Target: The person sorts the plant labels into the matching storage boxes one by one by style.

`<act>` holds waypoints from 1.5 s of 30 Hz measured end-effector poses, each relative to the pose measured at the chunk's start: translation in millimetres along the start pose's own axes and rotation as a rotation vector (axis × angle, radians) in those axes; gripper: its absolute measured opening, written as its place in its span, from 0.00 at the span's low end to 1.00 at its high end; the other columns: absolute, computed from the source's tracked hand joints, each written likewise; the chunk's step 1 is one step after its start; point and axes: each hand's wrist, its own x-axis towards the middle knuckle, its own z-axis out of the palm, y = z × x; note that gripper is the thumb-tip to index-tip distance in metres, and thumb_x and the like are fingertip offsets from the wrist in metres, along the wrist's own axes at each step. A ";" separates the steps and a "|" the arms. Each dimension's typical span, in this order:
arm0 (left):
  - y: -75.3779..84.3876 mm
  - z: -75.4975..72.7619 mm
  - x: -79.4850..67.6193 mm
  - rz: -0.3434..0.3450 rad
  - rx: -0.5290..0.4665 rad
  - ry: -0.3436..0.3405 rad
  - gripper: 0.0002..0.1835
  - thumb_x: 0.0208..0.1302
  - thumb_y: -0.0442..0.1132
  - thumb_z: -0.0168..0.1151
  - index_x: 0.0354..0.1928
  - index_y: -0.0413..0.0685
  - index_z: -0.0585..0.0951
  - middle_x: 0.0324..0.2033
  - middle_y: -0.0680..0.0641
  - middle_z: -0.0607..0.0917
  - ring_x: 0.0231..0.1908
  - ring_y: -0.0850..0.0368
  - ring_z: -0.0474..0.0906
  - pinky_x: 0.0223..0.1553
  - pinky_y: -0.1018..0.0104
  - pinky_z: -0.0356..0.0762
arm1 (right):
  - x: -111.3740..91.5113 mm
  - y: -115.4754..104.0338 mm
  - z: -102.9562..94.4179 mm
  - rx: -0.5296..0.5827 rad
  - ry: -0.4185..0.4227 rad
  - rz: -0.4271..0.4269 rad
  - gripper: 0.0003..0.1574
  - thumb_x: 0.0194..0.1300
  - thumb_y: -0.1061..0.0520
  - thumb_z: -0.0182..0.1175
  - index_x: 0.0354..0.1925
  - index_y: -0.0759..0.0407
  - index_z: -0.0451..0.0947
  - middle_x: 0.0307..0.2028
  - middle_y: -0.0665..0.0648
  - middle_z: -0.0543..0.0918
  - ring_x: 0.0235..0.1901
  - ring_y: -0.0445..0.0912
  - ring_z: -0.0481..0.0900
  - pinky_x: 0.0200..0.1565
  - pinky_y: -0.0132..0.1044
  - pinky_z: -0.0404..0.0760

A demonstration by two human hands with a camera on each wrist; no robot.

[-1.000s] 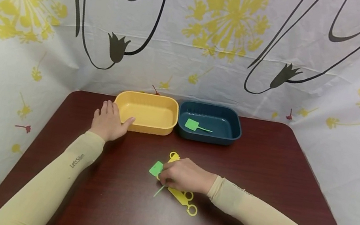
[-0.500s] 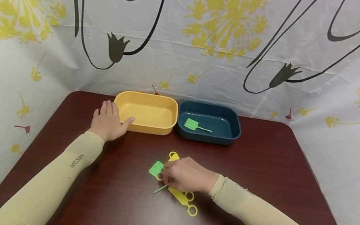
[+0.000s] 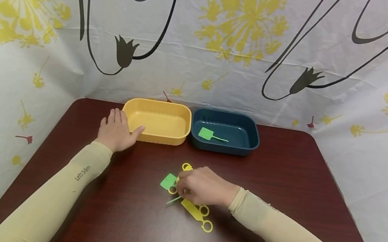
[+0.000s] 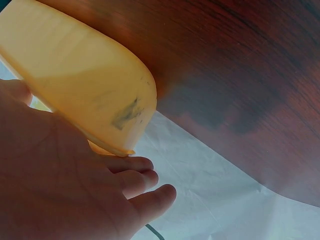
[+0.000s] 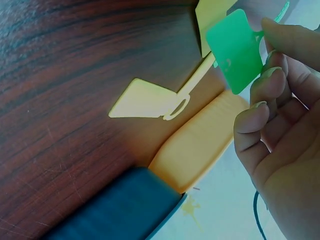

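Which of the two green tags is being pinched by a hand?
The held green tag, pinched in the right hand, over the yellow tags; the other green tag lies inside the dark blue tray.

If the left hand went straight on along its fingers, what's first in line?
Likely the patterned cloth behind the table. In the head view, the left hand points past the left end of the yellow bin; grazing its rim is possible, as depth is unclear.
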 end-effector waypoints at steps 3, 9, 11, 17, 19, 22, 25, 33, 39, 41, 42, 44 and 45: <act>0.1 -0.3 0.0 -0.002 -0.001 0.000 0.57 0.72 0.71 0.35 0.73 0.19 0.44 0.73 0.20 0.45 0.74 0.26 0.40 0.69 0.30 0.44 | -0.4 -0.4 -1.2 -0.022 0.024 -0.008 0.06 0.60 0.56 0.70 0.31 0.42 0.85 0.30 0.38 0.75 0.22 0.32 0.68 0.22 0.25 0.67; -0.7 0.5 1.0 0.002 0.008 -0.003 0.57 0.71 0.72 0.33 0.73 0.19 0.44 0.73 0.21 0.45 0.74 0.26 0.39 0.69 0.31 0.44 | -1.6 -1.5 -4.9 -0.066 0.084 -0.019 0.08 0.58 0.56 0.71 0.27 0.41 0.83 0.28 0.41 0.76 0.22 0.31 0.67 0.21 0.27 0.66; -1.0 0.7 1.2 0.003 0.007 -0.001 0.58 0.71 0.73 0.33 0.74 0.20 0.44 0.73 0.21 0.45 0.74 0.26 0.39 0.69 0.31 0.44 | -1.8 -1.6 -6.4 -0.067 0.097 -0.012 0.09 0.58 0.56 0.70 0.27 0.41 0.83 0.28 0.42 0.77 0.22 0.31 0.67 0.21 0.27 0.66; -1.7 1.0 1.5 0.004 0.007 -0.004 0.58 0.71 0.73 0.32 0.74 0.20 0.44 0.73 0.21 0.45 0.74 0.26 0.39 0.69 0.31 0.44 | -2.5 -0.4 -9.5 -0.052 0.131 0.025 0.08 0.57 0.57 0.68 0.28 0.41 0.84 0.27 0.42 0.75 0.22 0.31 0.67 0.19 0.29 0.66; -1.9 1.1 1.6 0.004 0.009 -0.004 0.58 0.71 0.74 0.32 0.74 0.20 0.44 0.73 0.21 0.45 0.74 0.26 0.39 0.69 0.30 0.44 | -2.9 1.0 -10.2 -0.046 0.144 0.033 0.07 0.58 0.57 0.68 0.29 0.41 0.85 0.28 0.41 0.74 0.23 0.31 0.67 0.19 0.29 0.66; -1.9 1.1 1.7 0.005 0.011 -0.003 0.58 0.71 0.73 0.32 0.73 0.19 0.44 0.73 0.21 0.46 0.74 0.26 0.39 0.69 0.30 0.44 | -3.8 4.1 -11.9 -0.031 0.169 0.043 0.07 0.58 0.58 0.67 0.31 0.43 0.86 0.29 0.41 0.74 0.24 0.30 0.69 0.20 0.28 0.67; -1.8 0.8 1.3 0.007 0.012 -0.002 0.58 0.71 0.73 0.33 0.73 0.19 0.44 0.73 0.20 0.46 0.74 0.26 0.40 0.69 0.30 0.45 | -5.1 8.3 -14.9 -0.027 0.193 0.063 0.07 0.59 0.58 0.67 0.32 0.43 0.86 0.29 0.41 0.74 0.25 0.31 0.69 0.21 0.28 0.68; -1.3 0.9 1.4 0.007 0.015 -0.001 0.57 0.71 0.72 0.34 0.73 0.19 0.45 0.73 0.20 0.46 0.74 0.26 0.40 0.69 0.30 0.45 | -7.9 19.2 -27.6 -0.075 0.243 0.119 0.05 0.59 0.55 0.68 0.32 0.42 0.85 0.28 0.43 0.75 0.26 0.33 0.69 0.24 0.29 0.71; -1.3 0.8 1.5 0.004 0.013 -0.008 0.58 0.71 0.73 0.33 0.73 0.19 0.44 0.73 0.20 0.45 0.74 0.26 0.39 0.69 0.31 0.44 | -11.4 28.1 -36.9 -0.069 0.320 0.141 0.04 0.59 0.55 0.71 0.32 0.43 0.85 0.28 0.39 0.73 0.25 0.33 0.68 0.25 0.29 0.71; -1.3 0.9 1.6 0.004 0.013 -0.007 0.58 0.71 0.73 0.33 0.73 0.19 0.44 0.73 0.20 0.45 0.74 0.26 0.39 0.69 0.31 0.44 | -12.6 31.3 -40.1 -0.073 0.336 0.154 0.04 0.59 0.55 0.71 0.33 0.44 0.86 0.28 0.39 0.73 0.24 0.33 0.68 0.24 0.29 0.71; -1.3 0.9 1.6 0.004 0.014 -0.007 0.58 0.71 0.73 0.33 0.73 0.19 0.44 0.73 0.20 0.45 0.74 0.26 0.39 0.69 0.30 0.44 | -13.1 33.1 -41.7 -0.079 0.341 0.160 0.04 0.60 0.55 0.70 0.33 0.44 0.86 0.28 0.40 0.73 0.24 0.33 0.68 0.24 0.29 0.70; -1.2 0.8 1.6 0.004 0.014 -0.004 0.58 0.71 0.73 0.33 0.73 0.19 0.44 0.73 0.20 0.45 0.74 0.26 0.40 0.69 0.30 0.44 | -14.3 36.7 -44.5 -0.085 0.356 0.173 0.03 0.61 0.55 0.70 0.33 0.44 0.86 0.29 0.41 0.73 0.23 0.33 0.67 0.23 0.30 0.70; -1.2 0.8 1.6 0.004 0.013 -0.003 0.58 0.71 0.73 0.33 0.73 0.19 0.44 0.73 0.20 0.45 0.74 0.26 0.40 0.69 0.30 0.44 | -14.8 38.5 -45.8 -0.084 0.364 0.179 0.03 0.61 0.55 0.69 0.33 0.45 0.86 0.28 0.42 0.73 0.23 0.33 0.67 0.23 0.30 0.70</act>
